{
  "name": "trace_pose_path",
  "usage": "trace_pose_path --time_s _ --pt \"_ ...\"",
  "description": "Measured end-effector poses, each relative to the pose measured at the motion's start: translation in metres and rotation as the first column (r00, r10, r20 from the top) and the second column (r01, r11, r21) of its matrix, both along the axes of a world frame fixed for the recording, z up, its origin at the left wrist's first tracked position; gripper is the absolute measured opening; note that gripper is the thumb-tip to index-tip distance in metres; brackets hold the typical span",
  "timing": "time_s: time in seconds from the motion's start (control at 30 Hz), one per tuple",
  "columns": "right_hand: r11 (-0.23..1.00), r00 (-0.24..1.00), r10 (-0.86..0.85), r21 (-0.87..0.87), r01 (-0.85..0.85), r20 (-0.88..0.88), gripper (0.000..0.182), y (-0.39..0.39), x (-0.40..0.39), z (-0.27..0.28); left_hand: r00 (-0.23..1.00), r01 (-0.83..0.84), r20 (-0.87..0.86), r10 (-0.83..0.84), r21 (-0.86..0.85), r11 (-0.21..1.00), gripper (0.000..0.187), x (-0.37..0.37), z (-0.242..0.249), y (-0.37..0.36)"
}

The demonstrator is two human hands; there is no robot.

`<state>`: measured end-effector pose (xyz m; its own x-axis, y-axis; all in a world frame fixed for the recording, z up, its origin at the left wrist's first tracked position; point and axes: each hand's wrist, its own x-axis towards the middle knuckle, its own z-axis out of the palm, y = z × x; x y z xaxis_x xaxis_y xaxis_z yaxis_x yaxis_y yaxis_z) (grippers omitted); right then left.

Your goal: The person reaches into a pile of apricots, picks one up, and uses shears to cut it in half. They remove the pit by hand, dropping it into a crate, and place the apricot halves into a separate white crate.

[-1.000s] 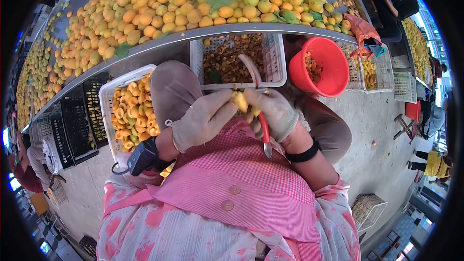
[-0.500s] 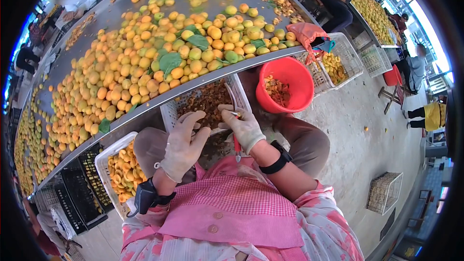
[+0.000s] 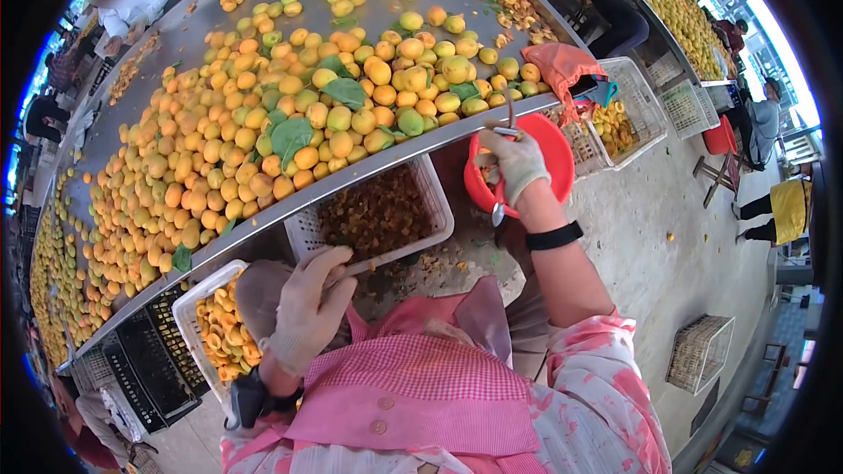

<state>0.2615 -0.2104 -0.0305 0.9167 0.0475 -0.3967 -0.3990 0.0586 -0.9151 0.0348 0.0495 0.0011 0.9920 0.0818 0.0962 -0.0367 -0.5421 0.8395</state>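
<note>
Gloved hands (image 3: 307, 307), unlabelled red bucket (image 3: 558, 167)

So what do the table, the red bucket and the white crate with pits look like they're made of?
Table: looks like sheet metal, probably stainless steel, going by its dull grey sheen and folded front edge. Red bucket: likely moulded plastic, with a smooth, even colour and thin rim. White crate: plastic by its look, its walls a regular moulded lattice.
</note>
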Motion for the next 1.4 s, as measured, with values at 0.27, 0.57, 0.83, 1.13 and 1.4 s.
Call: trace_pose_path --time_s 0.27,0.57,0.83,1.13,1.4 --pt "0.994 0.996 -0.001 -0.105 0.01 0.084 0.047 -0.001 0.09 -0.004 0.933 -0.295 -0.224 0.282 -0.029 0.955 0.032 -0.056 0.021 0.047" --pt "0.906 0.961 0.165 -0.418 -0.059 0.22 0.059 0.059 0.141 -0.032 0.837 -0.529 -0.26 0.481 -0.165 0.832 0.03 -0.052 0.01 0.064" --pt "0.809 0.936 0.127 -0.581 0.094 0.328 0.047 0.069 0.158 -0.058 0.905 -0.404 -0.197 0.376 -0.13 0.905 0.024 0.0 0.013 0.058" --pt "0.485 0.715 -0.671 0.846 0.22 0.198 0.026 -0.068 0.067 0.129 0.548 -0.454 0.336 0.766 -0.65 0.609 0.027 0.007 0.097 0.133" --pt "0.552 -0.505 -0.635 0.801 0.232 0.584 0.026 -0.141 -0.189 0.293 0.58 0.51 0.739 0.344 -0.658 0.555 0.024 -0.037 0.201 0.168"
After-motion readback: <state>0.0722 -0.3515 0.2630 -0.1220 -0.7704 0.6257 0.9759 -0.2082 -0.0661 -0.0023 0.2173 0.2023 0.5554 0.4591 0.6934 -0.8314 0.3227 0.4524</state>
